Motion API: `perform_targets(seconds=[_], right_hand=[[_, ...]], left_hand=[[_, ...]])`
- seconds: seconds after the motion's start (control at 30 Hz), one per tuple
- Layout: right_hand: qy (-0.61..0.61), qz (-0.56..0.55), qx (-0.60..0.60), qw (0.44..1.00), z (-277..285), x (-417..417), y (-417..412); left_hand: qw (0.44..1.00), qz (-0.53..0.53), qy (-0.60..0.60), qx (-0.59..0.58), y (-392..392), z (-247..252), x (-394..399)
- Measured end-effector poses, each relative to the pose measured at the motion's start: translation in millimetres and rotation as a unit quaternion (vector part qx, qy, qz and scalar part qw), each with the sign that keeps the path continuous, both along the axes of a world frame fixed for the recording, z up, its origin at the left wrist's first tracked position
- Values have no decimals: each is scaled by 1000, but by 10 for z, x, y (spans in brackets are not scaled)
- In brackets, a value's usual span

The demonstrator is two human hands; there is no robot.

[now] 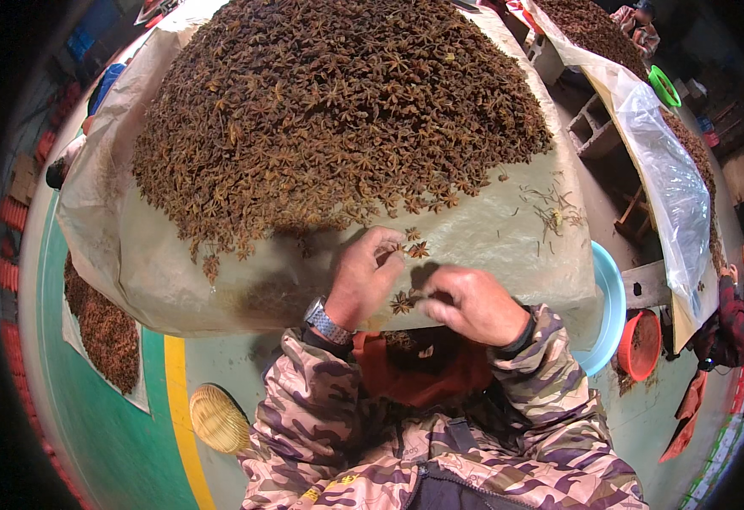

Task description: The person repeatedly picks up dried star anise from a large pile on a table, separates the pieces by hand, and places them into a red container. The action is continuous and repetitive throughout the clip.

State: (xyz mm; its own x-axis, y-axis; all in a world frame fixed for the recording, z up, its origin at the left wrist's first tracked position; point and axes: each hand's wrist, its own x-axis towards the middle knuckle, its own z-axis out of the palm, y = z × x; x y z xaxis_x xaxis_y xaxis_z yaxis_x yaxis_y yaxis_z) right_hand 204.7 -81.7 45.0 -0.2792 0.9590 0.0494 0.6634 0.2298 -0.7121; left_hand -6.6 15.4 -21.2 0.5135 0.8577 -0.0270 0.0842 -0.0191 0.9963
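Observation:
A large heap of dried star anise (346, 115) covers most of the sheeted table (474, 236) before me. My left hand (369, 274), wearing a metal wristwatch (327, 322), pinches a star anise between thumb and forefinger at the table's near side. Just beyond its fingertips lie two loose star anise pods (418, 249). My right hand (474, 303) is slightly blurred, fingers curled, its tips beside another star anise (402, 303) near the front edge. Whether those fingers grip anything cannot be made out. Thin stems (554, 213) lie scattered on the sheet to the right.
Below the table edge, a red container (381, 366) sits against my lap. A light blue basin (608, 306) and a red basin (640, 344) stand at right. A woven basket (219, 417) is on the floor at left. Another person (732, 325) works at the neighbouring table.

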Motion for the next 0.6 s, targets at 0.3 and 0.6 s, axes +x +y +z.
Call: perform_targets(seconds=[0.3, 0.6], right_hand=[[-148, -65, 102, 982, -274, -126, 81], [-255, -270, 108, 922, -288, 774, 197]], left_hand=[[978, 82, 88, 168, -7, 48, 108], [900, 71, 184, 389, -138, 292, 371]])
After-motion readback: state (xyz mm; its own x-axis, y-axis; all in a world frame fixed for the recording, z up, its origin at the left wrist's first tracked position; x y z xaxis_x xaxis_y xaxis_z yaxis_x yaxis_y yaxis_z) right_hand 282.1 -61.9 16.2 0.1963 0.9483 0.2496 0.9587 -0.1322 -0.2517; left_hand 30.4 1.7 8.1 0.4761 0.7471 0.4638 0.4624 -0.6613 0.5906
